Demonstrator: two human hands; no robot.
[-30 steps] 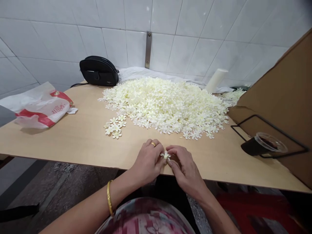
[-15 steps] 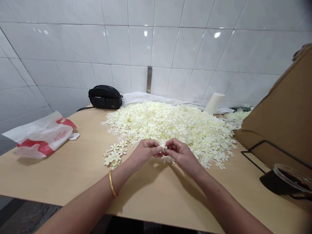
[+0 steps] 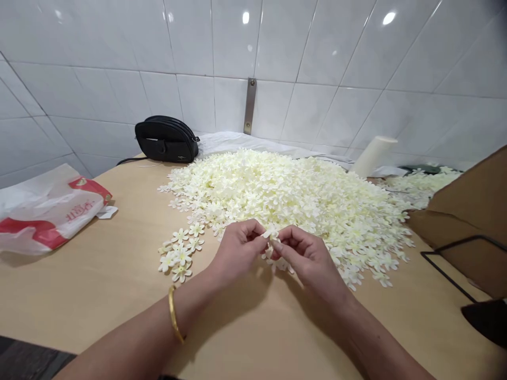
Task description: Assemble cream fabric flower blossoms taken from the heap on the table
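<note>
Between my two hands is a small pale artificial flower, held just in front of a wide heap of the same cream-white flowers. My left hand pinches it from one side with thumb and index finger. From the other side my right hand grips it, fingers curled and thumb pressed in. The fingertips partly cover the flower, so its underside is hidden. Left of my left wrist, several loose flowers lie in a small group on the wooden table.
A black pouch stands at the back left against the tiled wall. A white-and-red plastic bag lies at the far left. A white cone leans behind the heap. At right are a cardboard box and a black wire stand.
The camera has tilted down and moved closer, so everything appears shifted. Both hands stay together on the flower, which now shows a little higher between the fingertips.
</note>
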